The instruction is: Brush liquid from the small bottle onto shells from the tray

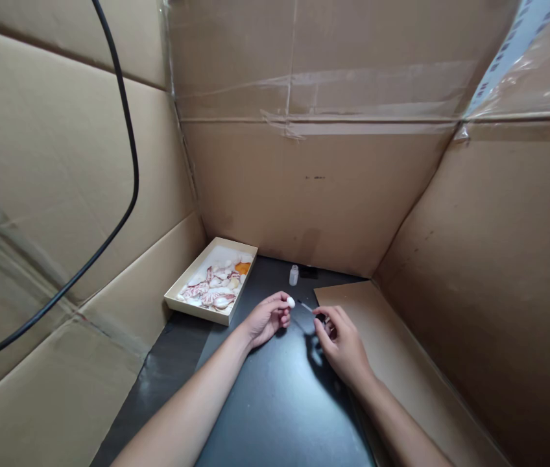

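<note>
My left hand (269, 318) is closed in a pinch on a small white shell (291, 302) held just above the black tabletop (275, 402). My right hand (340, 340) is closed on a thin brush with a black cap (314, 314), and its tip points toward the shell. A small clear bottle (294, 275) stands upright a little behind both hands. To the left lies a shallow white tray (192, 301) with several white, pink-striped and orange shells in it.
Tall cardboard walls (314, 194) enclose the table on the left, back and right. A flat cardboard sheet (401, 363) lies on the right side of the table. A black cable (129, 162) hangs across the left wall.
</note>
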Motion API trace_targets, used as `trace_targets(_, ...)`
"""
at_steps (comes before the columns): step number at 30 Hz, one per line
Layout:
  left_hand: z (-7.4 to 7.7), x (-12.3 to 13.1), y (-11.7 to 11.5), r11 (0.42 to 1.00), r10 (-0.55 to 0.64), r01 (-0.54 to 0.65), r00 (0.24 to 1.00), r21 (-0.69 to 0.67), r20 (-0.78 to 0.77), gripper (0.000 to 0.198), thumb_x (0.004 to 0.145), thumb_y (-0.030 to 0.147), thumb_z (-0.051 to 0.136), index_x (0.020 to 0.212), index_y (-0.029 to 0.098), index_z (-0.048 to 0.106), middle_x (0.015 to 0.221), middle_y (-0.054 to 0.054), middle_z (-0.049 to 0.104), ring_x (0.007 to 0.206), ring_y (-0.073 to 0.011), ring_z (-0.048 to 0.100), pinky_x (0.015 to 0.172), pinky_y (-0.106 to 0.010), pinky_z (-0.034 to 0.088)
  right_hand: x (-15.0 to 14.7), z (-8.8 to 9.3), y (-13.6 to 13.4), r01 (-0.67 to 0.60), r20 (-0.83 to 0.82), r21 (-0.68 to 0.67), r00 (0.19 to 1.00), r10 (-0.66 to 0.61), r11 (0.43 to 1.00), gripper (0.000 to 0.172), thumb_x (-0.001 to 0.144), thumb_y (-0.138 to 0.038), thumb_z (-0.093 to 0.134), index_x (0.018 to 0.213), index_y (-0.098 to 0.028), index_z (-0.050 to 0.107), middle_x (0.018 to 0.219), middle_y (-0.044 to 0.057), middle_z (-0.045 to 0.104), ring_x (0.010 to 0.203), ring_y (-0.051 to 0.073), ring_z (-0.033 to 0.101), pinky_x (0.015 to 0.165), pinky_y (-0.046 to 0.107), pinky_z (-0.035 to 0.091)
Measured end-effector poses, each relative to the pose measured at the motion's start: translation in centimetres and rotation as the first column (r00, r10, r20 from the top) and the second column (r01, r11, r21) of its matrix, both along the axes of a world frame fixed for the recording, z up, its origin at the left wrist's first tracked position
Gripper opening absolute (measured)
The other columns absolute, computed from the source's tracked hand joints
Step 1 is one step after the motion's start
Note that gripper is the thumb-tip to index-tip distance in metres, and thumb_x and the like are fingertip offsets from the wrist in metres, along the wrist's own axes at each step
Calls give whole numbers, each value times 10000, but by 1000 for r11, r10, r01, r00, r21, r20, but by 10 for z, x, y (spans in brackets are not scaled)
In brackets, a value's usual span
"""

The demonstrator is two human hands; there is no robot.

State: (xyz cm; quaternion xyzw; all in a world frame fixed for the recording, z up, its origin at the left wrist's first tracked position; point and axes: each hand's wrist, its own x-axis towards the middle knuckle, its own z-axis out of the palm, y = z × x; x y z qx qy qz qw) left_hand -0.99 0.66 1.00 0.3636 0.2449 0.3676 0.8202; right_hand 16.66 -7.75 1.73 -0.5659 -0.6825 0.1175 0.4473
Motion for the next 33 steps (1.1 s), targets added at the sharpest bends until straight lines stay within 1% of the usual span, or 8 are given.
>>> trace_targets(5,-2,0,1,1000,-3,3,1000,-1,14,172,715,138,637,843,148,523,657,22,463,550,-62,437,537,-206,323,-1,-1,0,-79,-7,6,997,79,997,170,904,-258,501,1002,-206,630,859,28,534,610,120,529,595,240,443)
trace_targets(9,-1,0,1,1000,-6,6,1000,-4,8,180,706,138,635,846,150,522,665,17,476,542,-64,435,535,-210,327,-1,-1,0,4,-12,10,1000,-4,1000,172,897,-251,511,1002,-201,637,826,19,506,580,114,508,576,242,437)
trace_targets(13,0,0,1,1000,-7,7,1000,-7,9,192,690,135,646,837,146,524,655,17,474,549,-67,439,538,-208,331,-1,-1,0,-89,-19,22,996,90,996,175,902,-248,501,1001,-202,638,866,31,513,606,112,522,587,238,449)
trace_targets(17,2,0,0,1000,-9,9,1000,-19,1,192,683,134,644,828,147,519,651,16,479,538,-67,437,537,-207,326,-1,-2,0,6,-27,27,1000,-5,1000,180,900,-255,509,1012,-200,639,830,25,498,590,116,511,576,248,443)
trace_targets(22,2,0,0,1000,-27,27,1000,-8,-2,170,700,137,625,826,148,512,621,21,464,527,-73,444,546,-211,330,1,-2,1,-99,-43,17,994,99,995,183,908,-264,500,1012,-204,639,871,44,517,604,119,516,558,243,447)
trace_targets(26,2,-1,0,999,-39,39,999,-11,1,171,702,134,618,832,152,510,650,19,474,532,-77,461,550,-219,342,3,-1,2,21,-45,22,999,-20,1000,182,901,-267,513,1010,-202,644,827,28,500,585,117,503,572,254,443)
trace_targets(31,3,-2,0,1000,-27,27,1000,3,4,170,703,148,631,832,138,521,799,-17,539,600,-93,521,591,-242,393,-4,-1,2,-97,-76,47,992,100,994,184,908,-261,497,1006,-192,637,869,39,512,601,115,515,549,238,441)
trace_targets(33,3,-2,0,1000,-28,28,1000,12,2,154,707,152,629,817,129,523,824,-28,547,616,-98,530,606,-249,404,-7,-1,3,-104,-48,28,993,105,994,176,902,-250,500,990,-195,642,855,31,510,591,111,510,562,240,445)
